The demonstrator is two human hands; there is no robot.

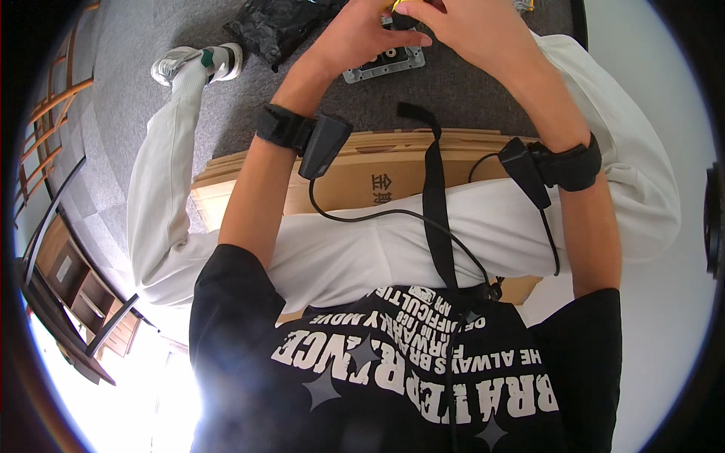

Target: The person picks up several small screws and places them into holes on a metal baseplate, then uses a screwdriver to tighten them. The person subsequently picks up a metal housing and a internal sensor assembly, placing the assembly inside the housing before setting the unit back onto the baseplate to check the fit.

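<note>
Lying where, that grey plate (384,66)?
— On carpet (340,106), L of its R edge, partly hidden by L hand (361,36).
— Grips?
— Can't tell 4 sure: L & R hand (453,23) fingers meet near a yellow bit (396,4), cut off by view.
— In the way?
— Black plastic bag (273,32) L of plate; nearer, cardboard stack (317,177) w/ dark print (381,182), white-trousered leg (340,253) across it. Black shirt (408,362): white lettering (521,396).

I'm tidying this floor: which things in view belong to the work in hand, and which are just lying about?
Likely in use:
yellow item being handled, kind unclear
grey plate close by

Apparently lying about:
black plastic bag
flat cardboard
</note>
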